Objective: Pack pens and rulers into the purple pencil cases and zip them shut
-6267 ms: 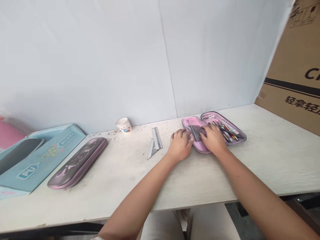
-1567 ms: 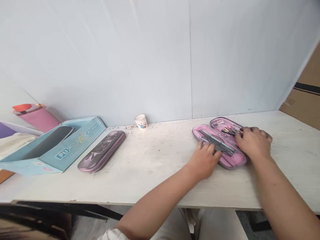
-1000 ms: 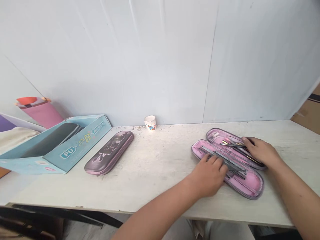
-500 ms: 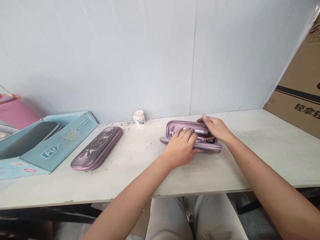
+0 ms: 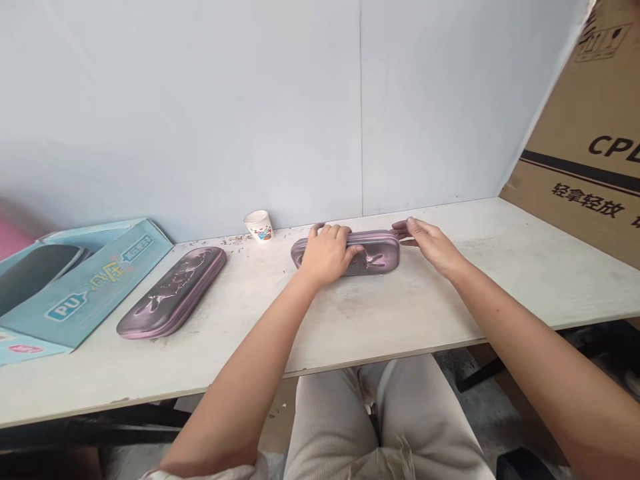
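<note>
The left hand [image 5: 327,253] curls over the middle of the closed pencil case [image 5: 377,257], gripping it; the right hand [image 5: 427,245] lies open, fingertips at its right end. The stiff moulded shell looks light and slightly slick, best held across the middle.

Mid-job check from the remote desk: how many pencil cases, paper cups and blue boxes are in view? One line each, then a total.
Pencil cases: 2
Paper cups: 1
Blue boxes: 1
Total: 4
</note>
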Motion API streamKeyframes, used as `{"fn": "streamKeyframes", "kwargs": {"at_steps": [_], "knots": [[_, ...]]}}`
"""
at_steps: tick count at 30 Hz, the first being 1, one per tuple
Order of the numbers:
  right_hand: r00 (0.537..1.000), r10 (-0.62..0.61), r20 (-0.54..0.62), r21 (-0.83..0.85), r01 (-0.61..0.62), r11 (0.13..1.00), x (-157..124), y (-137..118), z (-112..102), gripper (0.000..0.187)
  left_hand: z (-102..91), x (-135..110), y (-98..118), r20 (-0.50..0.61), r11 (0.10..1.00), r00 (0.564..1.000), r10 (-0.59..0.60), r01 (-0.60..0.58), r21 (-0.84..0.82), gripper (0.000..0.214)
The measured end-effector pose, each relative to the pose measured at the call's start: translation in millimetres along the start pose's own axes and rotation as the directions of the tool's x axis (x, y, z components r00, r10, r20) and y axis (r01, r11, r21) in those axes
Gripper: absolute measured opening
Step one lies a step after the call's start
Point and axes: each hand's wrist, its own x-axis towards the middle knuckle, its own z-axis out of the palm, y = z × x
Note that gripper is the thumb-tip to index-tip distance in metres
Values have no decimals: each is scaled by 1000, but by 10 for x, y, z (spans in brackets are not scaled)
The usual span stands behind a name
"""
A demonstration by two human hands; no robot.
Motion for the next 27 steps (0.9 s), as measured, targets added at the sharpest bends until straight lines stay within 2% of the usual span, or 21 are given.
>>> {"fn": "streamKeyframes", "kwargs": {"at_steps": [4, 7, 10, 15, 19, 27], "knots": [[990, 15, 142, -284, 27, 958, -72, 205, 26, 48, -1, 17, -172, -37, 989, 989, -146, 144, -34, 44], [974, 3, 226, -485, 110, 867, -69, 289, 203, 50, -24, 22, -281, -45, 971, 973, -228, 223, -86, 43], [970, -21, 243, -618, 172, 767, 6, 321, 426, 51, -40, 12, -356, -59, 956, 959, -276, 267, -125, 43], [978, -24, 207, -706, 166, 689, 151, 292, 651, 39, -50, -17, -437, -57, 931, 941, -334, 320, -176, 43], [979, -32, 199, -776, 178, 605, 185, 207, 675, 40, -51, -23, -467, -47, 911, 927, -372, 355, -210, 42], [969, -116, 217, -891, 246, 381, 162, 96, 692, 50, -67, -13, -475, -40, 904, 921, -388, 372, -212, 39]]}}
